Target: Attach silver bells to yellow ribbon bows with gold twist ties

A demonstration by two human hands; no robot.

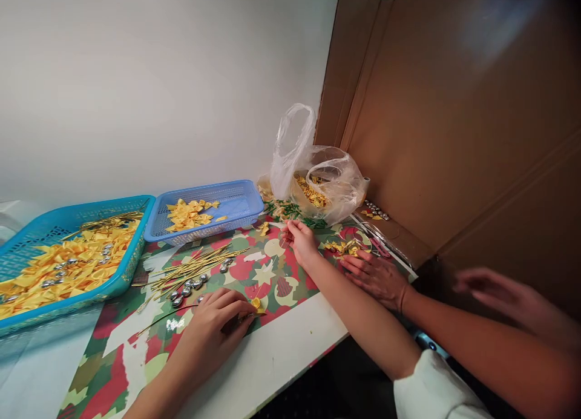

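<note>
My left hand (216, 322) rests low over the patterned sheet, fingers curled and closed on a small yellow ribbon flower (256, 304). From behind its knuckles a thin gold stem (167, 317) runs out to the left. My right hand (301, 242) reaches forward, its thumb and fingers pinched together; a fine strand seems to hang there, too thin to name. Silver beads (186, 290) lie just beyond the left hand, beside a bundle of gold stems (195, 267). A loose yellow ribbon piece (263, 228) is left of the right hand.
A teal basket (136, 258) and a blue basket (204, 230) hold yellow ribbon pieces. Behind my right hand stands a clear plastic bag (345, 192) beside green ties (290, 211). At right, another person's hand (376, 278) touches yellow pieces; a blurred hand (499, 289) hovers near cardboard (454, 134).
</note>
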